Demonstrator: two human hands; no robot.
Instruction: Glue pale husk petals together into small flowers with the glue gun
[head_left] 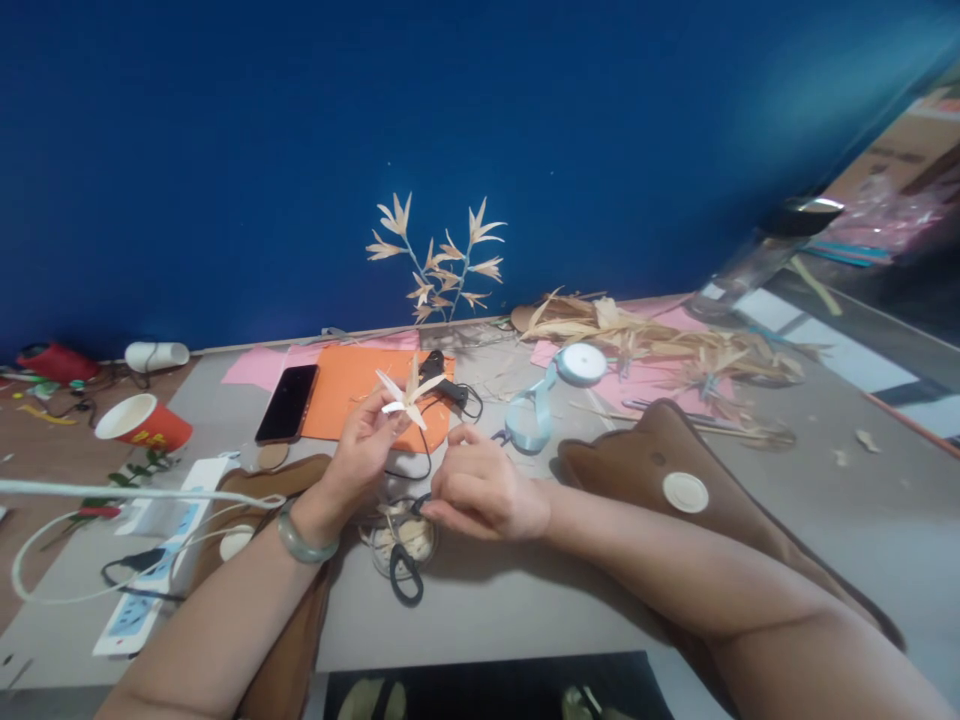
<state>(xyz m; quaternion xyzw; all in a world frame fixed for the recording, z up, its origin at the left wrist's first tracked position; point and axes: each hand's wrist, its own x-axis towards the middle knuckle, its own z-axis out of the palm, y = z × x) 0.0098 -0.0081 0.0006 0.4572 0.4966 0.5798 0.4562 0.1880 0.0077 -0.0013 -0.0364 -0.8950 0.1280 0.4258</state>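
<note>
My left hand [363,440] pinches a pale flower [409,398] with pointed petals, apparently of dried corn husk. My right hand [487,488] is curled closed beside it, thumb and fingertips at one black handle of a pair of scissors [406,577]. The other handle loop shows lower down; the blades cannot be made out. Below the scissors stands a clear bowl [381,548] with pale pieces in it. A black glue gun [444,388] with a cord lies just beyond my hands, on an orange sheet [349,375].
Finished husk flowers on stems [442,262] stand by the blue wall. Light-blue ribbon [531,420], its spool [582,363] and dried husks [637,335] lie right. A phone [286,403], power strip [161,565], red cup [154,422] and brown cushions [645,470] surround my arms.
</note>
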